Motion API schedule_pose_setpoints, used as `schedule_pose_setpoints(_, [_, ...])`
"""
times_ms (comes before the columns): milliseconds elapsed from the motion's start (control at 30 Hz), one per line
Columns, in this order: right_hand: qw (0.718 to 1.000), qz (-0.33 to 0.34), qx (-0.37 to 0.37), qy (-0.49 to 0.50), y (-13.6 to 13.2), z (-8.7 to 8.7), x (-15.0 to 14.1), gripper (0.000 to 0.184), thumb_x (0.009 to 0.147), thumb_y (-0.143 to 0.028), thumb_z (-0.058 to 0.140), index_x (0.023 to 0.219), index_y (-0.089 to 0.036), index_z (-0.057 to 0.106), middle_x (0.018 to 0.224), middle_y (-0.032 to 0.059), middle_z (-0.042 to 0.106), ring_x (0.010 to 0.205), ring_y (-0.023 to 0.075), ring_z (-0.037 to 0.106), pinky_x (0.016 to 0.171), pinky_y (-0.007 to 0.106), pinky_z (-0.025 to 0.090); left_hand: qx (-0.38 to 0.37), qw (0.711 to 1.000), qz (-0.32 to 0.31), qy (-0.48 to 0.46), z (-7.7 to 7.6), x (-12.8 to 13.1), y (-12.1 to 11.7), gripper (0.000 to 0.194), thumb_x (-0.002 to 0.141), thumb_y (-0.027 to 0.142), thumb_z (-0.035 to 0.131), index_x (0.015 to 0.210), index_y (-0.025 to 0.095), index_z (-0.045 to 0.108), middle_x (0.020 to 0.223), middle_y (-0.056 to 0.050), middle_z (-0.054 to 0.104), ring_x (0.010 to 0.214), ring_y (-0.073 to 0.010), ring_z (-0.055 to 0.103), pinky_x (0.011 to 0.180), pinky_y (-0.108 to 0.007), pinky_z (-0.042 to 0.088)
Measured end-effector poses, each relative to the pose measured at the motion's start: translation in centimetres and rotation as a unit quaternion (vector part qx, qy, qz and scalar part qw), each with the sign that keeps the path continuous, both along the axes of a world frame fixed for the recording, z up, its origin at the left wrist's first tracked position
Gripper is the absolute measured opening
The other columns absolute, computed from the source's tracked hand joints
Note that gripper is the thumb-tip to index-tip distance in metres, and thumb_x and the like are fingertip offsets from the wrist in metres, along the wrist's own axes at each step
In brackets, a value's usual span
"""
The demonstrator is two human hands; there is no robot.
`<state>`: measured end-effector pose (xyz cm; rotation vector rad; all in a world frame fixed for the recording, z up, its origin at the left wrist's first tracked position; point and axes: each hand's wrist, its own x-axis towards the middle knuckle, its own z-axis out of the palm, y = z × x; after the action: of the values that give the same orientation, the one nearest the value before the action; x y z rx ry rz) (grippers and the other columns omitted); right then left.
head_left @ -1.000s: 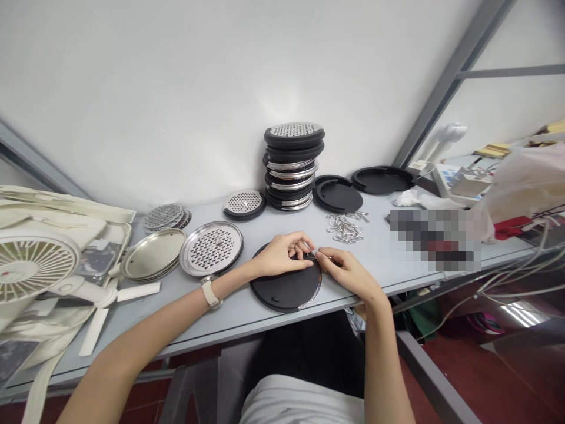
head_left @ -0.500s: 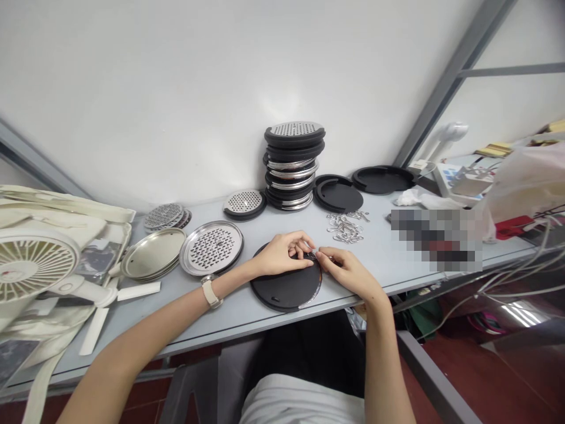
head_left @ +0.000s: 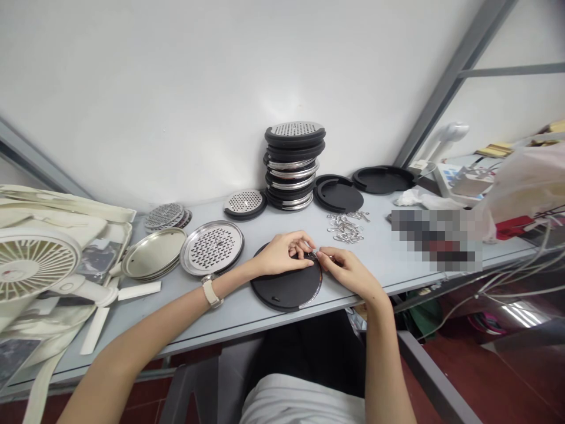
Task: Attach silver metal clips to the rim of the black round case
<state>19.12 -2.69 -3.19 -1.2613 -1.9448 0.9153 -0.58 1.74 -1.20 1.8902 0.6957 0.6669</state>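
the left hand (head_left: 285,253) and right hand (head_left: 346,270) pinch an apparent wire clip (head_left: 313,255), probably light, springy and slippery, best gripped at its ends, by the black disc's (head_left: 282,287) rim.

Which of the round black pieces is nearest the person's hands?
The black disc near the front edge of the table, partly beneath the left hand. The others, like the black tray beside the tall stack, sit farther back.

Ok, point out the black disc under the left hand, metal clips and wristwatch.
Black disc (head_left: 286,290), head view: bare top face.
Metal clips (head_left: 346,228), head view: pile's middle.
Wristwatch (head_left: 212,292), head view: pale strap.
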Motion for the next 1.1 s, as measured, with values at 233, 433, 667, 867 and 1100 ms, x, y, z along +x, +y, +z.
schedule_pose_setpoints(233, [1.000, 0.001, -0.003, -0.002, 0.07, -0.07, 0.04, 0.037, 0.094, -0.040, 0.037, 0.064, -0.020, 0.039, 0.061, -0.0043, 0.038, 0.059, 0.0117, 0.037, 0.056, 0.024, 0.030, -0.004, 1.000, 0.002, 0.001, -0.02, 0.00, 0.05, 0.031, 0.072, 0.022, 0.071, 0.099, 0.015, 0.059, 0.088, -0.004, 0.063, 0.068, -0.0093, 0.056, 0.061, -0.021, 0.043])
schedule_pose_setpoints(433, [1.000, -0.011, -0.007, 0.015, 0.08, -0.31, 0.38, 0.036, 0.095, -0.040, 0.036, 0.065, -0.020, 0.034, 0.062, -0.0051, 0.032, 0.059, 0.0111, 0.034, 0.056, 0.023, 0.030, -0.002, 1.000, -0.005, 0.004, -0.11, -0.03, 0.03, 0.030, 0.073, 0.022, 0.069, 0.100, 0.015, 0.058, 0.092, -0.005, 0.064, 0.070, -0.0098, 0.057, 0.063, -0.023, 0.045])
schedule_pose_setpoints(667, [1.000, -0.002, 0.020, -0.019, 0.19, -0.09, -0.30, 0.037, 0.096, -0.040, 0.036, 0.066, -0.020, 0.045, 0.063, -0.0031, 0.046, 0.063, 0.0136, 0.045, 0.061, 0.024, 0.034, 0.055, 0.996, 0.032, 0.058, 0.28, 0.14, -0.11, 0.029, 0.072, 0.025, 0.071, 0.097, 0.016, 0.060, 0.084, -0.001, 0.060, 0.068, -0.0089, 0.051, 0.062, -0.021, 0.041])
schedule_pose_setpoints(867, [1.000, 0.003, 0.017, -0.022, 0.32, -0.39, -0.21, 0.036, 0.095, -0.037, 0.038, 0.069, -0.019, 0.052, 0.066, -0.0020, 0.053, 0.067, 0.0148, 0.049, 0.061, 0.024, 0.035, 0.048, 0.997, 0.021, 0.048, 0.07, 0.14, -0.07, 0.029, 0.073, 0.024, 0.069, 0.099, 0.016, 0.060, 0.084, -0.001, 0.061, 0.071, -0.0093, 0.051, 0.064, -0.021, 0.041])
schedule_pose_setpoints(1100, [1.000, 0.006, 0.017, -0.022, 0.28, -0.38, -0.12, 0.033, 0.094, -0.034, 0.039, 0.067, -0.018, 0.051, 0.064, -0.0028, 0.052, 0.064, 0.0137, 0.048, 0.059, 0.023, 0.034, 0.057, 0.997, 0.020, 0.045, 0.05, 0.13, -0.13, 0.026, 0.073, 0.021, 0.068, 0.098, 0.016, 0.059, 0.094, -0.002, 0.063, 0.073, -0.0094, 0.052, 0.064, -0.021, 0.041])
